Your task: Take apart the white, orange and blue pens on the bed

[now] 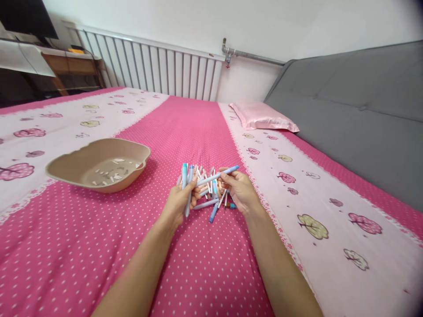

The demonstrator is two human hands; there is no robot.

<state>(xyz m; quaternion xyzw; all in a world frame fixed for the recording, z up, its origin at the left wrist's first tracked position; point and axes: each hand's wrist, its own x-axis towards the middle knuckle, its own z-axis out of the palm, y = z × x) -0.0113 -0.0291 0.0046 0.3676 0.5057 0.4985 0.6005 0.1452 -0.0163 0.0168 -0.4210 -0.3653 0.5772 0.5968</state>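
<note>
A pile of several marker pens (209, 190) lies on the pink dotted bedspread (198, 264) in front of me. My left hand (180, 200) is closed around two upright pens with blue caps (187, 176). My right hand (239, 189) pinches one long blue-tipped pen (220, 175), held slanted above the pile. Both hands hover close over the pile.
A beige shallow basin (99, 165) with small white bits inside sits on the bed to the left. A pink pillow (262, 116) lies at the far right, against a grey padded headboard (357, 114). A white radiator (155, 68) runs along the back wall.
</note>
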